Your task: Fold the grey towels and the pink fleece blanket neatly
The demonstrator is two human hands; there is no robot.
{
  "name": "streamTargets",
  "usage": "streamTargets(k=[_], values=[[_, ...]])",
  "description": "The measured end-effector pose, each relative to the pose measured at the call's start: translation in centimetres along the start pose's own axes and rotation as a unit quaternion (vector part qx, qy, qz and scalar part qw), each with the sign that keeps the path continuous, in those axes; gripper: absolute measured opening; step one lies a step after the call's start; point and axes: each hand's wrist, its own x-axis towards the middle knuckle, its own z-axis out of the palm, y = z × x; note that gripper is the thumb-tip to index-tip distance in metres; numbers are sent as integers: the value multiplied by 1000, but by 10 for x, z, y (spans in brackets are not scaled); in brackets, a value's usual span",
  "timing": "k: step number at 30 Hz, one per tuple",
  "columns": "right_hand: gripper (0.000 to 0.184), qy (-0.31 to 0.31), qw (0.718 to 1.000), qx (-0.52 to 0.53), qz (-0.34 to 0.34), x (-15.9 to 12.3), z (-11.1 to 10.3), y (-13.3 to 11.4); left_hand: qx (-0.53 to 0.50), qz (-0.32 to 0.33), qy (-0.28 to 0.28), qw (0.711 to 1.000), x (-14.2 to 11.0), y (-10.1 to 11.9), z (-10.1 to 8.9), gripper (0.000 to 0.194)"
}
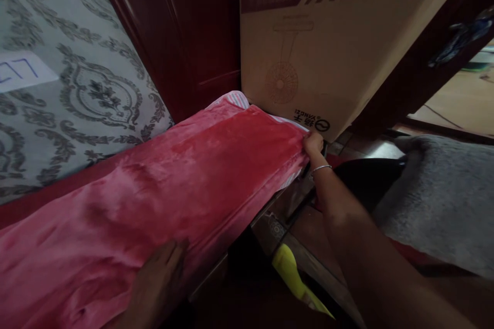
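At the left, 1 sheet of paper (25, 71) with blue marks sits against the patterned wallpaper (106, 95). Below it, the pink plush blanket (185, 180) stretches diagonally up to the right. The left hand (160, 267) rests on its near side, though I can't tell how its fingers are set. Striped fabric (237, 98) shows at the far end, just before the cardboard box (309, 56). There the right hand (313, 143), 1 bracelet (321, 168) at its wrist, grips the blanket's corner.
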Motion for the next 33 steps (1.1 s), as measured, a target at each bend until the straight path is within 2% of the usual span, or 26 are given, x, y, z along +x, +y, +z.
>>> streamTargets(k=[4, 8, 10, 13, 14, 16, 19, 21, 23, 26, 29, 33], values=[[38, 15, 999, 8, 52, -1, -4, -3, -42, -9, -2, 999, 1, 4, -8, 35], [42, 41, 998, 21, 43, -8, -12, -9, -136, -37, -46, 989, 9, -3, -34, 31], [47, 73, 997, 26, -1, -13, -13, -19, -165, -41, -51, 984, 24, -13, -48, 31], [52, 89, 984, 28, -152, -24, -7, -41, -167, -15, -25, 986, 66, -28, -54, 35], [54, 76, 977, 21, -199, -28, -3, -48, -161, -5, -27, 987, 83, -30, -51, 36], [61, 29, 971, -11, -235, -35, 7, -58, -148, 8, -49, 988, 116, -32, -35, 42], [69, -36, 975, -82, -205, -41, 22, -58, -122, 24, -116, 985, 154, -26, 1, 52], [68, -53, 973, -120, -191, -42, 30, -53, -107, 36, -174, 978, 171, -21, 24, 57], [67, -55, 969, -146, -191, -41, 35, -49, -105, 49, -207, 971, 187, -17, 39, 56], [66, -55, 964, -171, -198, -39, 36, -49, -121, 58, -182, 974, 215, -13, 52, 50], [65, -57, 960, -189, -198, -38, 35, -51, -109, 37, -150, 982, 243, -8, 67, 51], [65, -86, 958, -199, -188, -37, 33, -53, -39, 0, -148, 988, 253, -6, 99, 54]])
